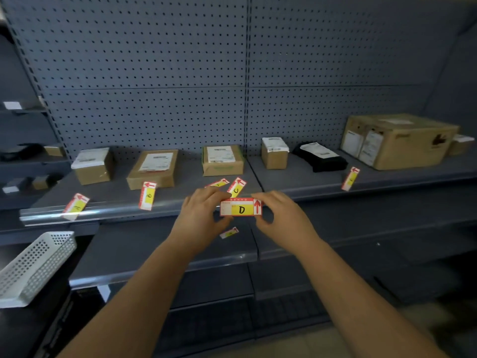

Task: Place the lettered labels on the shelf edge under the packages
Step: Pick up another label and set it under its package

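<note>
A red-and-white label with a yellow patch marked D [241,207] is held flat between my left hand [204,210] and my right hand [277,211], in front of the shelf edge [116,209]. Other lettered labels lie loose on the shelf: one at the far left [75,205], one marked B [147,195], one marked C [236,187], another beside it [218,182], and one on the right [350,178]. Behind them stand several cardboard packages [152,167] and a black bag package [320,156].
A white perforated basket [33,267] sits at the lower left. One more label [229,233] lies on the lower shelf [154,251] beneath my hands. A large carton [398,140] stands at the far right. Grey pegboard [154,73] backs the shelving.
</note>
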`<state>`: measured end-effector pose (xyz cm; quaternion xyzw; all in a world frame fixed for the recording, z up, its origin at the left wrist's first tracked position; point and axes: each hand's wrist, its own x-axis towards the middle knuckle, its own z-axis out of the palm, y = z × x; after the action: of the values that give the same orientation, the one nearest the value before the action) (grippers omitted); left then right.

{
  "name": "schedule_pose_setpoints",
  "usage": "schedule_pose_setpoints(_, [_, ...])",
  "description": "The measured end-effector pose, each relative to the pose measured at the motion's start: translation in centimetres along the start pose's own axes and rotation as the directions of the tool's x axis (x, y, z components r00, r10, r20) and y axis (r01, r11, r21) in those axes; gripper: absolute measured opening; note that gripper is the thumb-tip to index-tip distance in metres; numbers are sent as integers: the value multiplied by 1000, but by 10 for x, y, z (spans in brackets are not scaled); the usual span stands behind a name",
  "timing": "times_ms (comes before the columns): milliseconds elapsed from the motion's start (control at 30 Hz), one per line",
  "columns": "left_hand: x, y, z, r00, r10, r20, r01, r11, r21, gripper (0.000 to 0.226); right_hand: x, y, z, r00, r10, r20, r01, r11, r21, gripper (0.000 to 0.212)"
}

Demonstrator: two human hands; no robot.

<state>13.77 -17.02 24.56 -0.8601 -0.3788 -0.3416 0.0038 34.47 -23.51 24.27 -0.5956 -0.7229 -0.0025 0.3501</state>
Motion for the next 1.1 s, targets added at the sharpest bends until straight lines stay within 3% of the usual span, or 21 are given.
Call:
schedule_pose_setpoints(333, [70,42,116,1000,21,7,-19,978,-209,41,2,122,-34,987,163,2,-162,980,115,47])
schedule_pose_setpoints(600, [115,66,168,999,-39,16,41,980,-196,40,31,188,-47,972,234,-14,-225,947,230,35])
schedule_pose_setpoints(767, [123,77,180,997,-82,-2,81,985,-154,40,44,212,-51,956,285,69,-291,889,354,34])
schedule_pose_setpoints(933, [131,72,183,982,-189,-25,186,978,-90,43,71,231,-59,962,228,153,-269,890,369,32])
schedule_pose_setpoints(1100, [123,77,201,964,-267,6,267,964,13,38,100,255,-58,980,32,195,-78,969,233,28])
